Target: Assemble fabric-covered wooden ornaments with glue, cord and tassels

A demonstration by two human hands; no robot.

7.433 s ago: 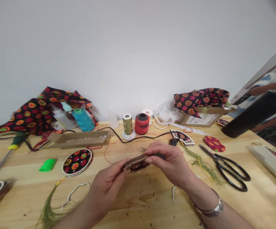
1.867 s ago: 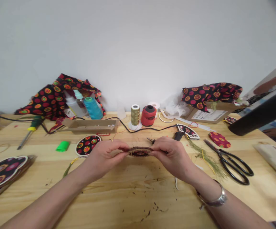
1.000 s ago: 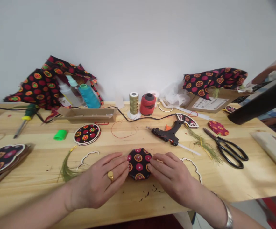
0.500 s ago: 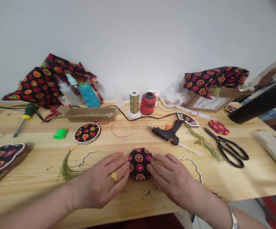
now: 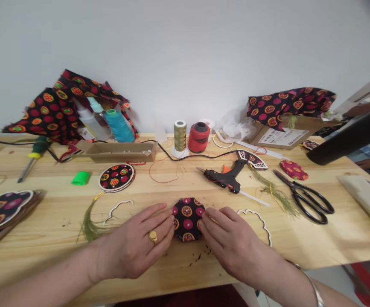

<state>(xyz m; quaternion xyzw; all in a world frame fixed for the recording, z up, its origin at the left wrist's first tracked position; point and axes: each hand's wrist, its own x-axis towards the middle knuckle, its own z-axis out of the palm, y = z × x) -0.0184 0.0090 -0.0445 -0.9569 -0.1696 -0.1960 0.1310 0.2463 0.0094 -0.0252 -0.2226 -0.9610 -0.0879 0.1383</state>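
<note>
Between my hands is a rounded fabric-covered disc (image 5: 187, 219), black with magenta and orange circles and small shiny dots. My left hand (image 5: 140, 243), with a gold ring, grips its left edge, fingers pressed together. At the right edge, my right hand (image 5: 232, 238) grips it in the same way; both thumbs are mostly hidden. A scalloped white trim piece (image 5: 261, 221) lies beside my right hand, and a similar curved trim (image 5: 117, 209) is just beyond my left. A green tassel (image 5: 91, 224) hangs off a round patterned piece (image 5: 117, 177) nearby.
A black glue gun (image 5: 225, 177) with its cord and black scissors (image 5: 306, 196) lie to the right. Red (image 5: 198, 138) and olive (image 5: 180, 136) thread spools stand by the wall. Leftward are a cardboard tray (image 5: 117, 152), a green cap (image 5: 80, 178) and a screwdriver (image 5: 33, 157).
Almost nothing differs. Both hands stay on the disc's edges, and the view has shifted very slightly.
</note>
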